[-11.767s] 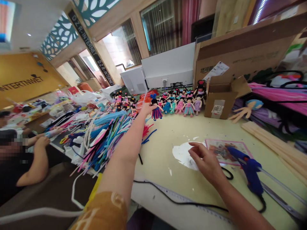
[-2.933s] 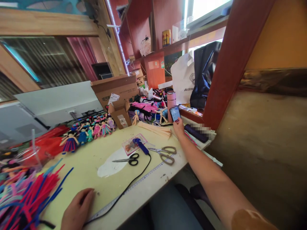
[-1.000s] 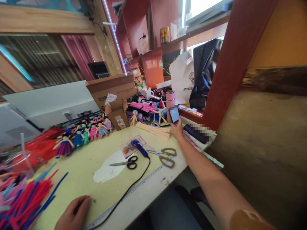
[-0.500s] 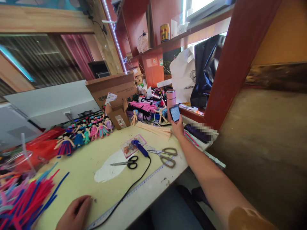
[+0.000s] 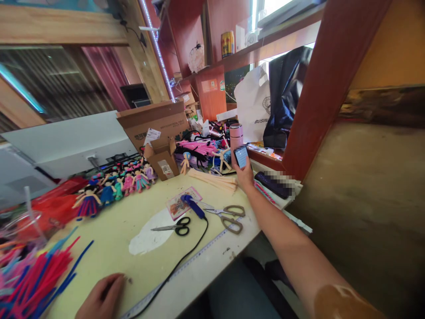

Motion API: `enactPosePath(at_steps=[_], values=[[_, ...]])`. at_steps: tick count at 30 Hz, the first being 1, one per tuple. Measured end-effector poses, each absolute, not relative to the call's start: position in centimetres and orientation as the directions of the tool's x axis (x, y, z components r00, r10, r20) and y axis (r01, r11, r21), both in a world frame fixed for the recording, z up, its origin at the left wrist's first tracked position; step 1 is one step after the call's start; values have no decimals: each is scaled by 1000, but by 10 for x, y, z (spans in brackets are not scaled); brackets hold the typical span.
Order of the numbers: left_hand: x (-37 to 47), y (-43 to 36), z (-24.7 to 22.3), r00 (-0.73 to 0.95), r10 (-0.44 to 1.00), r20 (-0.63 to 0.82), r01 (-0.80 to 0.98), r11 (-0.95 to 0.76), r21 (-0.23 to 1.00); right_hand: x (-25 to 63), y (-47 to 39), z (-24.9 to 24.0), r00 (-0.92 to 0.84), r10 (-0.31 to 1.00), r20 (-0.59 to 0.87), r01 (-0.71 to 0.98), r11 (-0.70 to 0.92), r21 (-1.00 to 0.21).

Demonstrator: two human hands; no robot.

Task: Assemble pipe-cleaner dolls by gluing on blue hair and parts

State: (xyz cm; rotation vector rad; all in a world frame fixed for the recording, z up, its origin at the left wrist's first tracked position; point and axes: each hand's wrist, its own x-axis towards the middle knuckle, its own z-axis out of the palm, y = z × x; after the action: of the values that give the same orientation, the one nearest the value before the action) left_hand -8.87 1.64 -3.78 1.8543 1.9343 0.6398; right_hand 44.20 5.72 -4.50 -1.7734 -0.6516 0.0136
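Note:
At the far right of the table, my right hand (image 5: 245, 176) is closed around a smartphone (image 5: 241, 157) with its screen lit, in front of a pink bottle (image 5: 236, 136). My left hand (image 5: 102, 296) rests on the near left of the table, fingers curled in, with nothing seen in them. Close to it lies a heap of red, pink and blue pipe cleaners (image 5: 41, 277). Between my hands are black-handled scissors (image 5: 177, 227), larger scissors with tan handles (image 5: 229, 212) and a blue corded tool (image 5: 195, 207), its head over a pink printed card (image 5: 175, 206).
Several small pipe-cleaner dolls (image 5: 128, 181) stand at the back left beside an open cardboard box (image 5: 162, 164). Beige pipe cleaners (image 5: 212, 179) lie near the right hand. A black cord (image 5: 186, 254) crosses the table's front edge. A dark pouch (image 5: 272, 184) sits at the right edge.
The view has shifted very slightly. Both hands stay where they were, the right one still holding the smartphone.

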Motion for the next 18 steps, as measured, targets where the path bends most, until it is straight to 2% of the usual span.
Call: enactPosePath(at_steps=[10, 18], values=[[-87, 16, -37, -63, 998, 16, 807, 42, 590, 443, 59, -36, 824, 468, 319, 446, -188, -875], [-88, 17, -40, -74, 997, 14, 806, 52, 590, 446, 56, -47, 849, 421, 318, 410, -148, -900]])
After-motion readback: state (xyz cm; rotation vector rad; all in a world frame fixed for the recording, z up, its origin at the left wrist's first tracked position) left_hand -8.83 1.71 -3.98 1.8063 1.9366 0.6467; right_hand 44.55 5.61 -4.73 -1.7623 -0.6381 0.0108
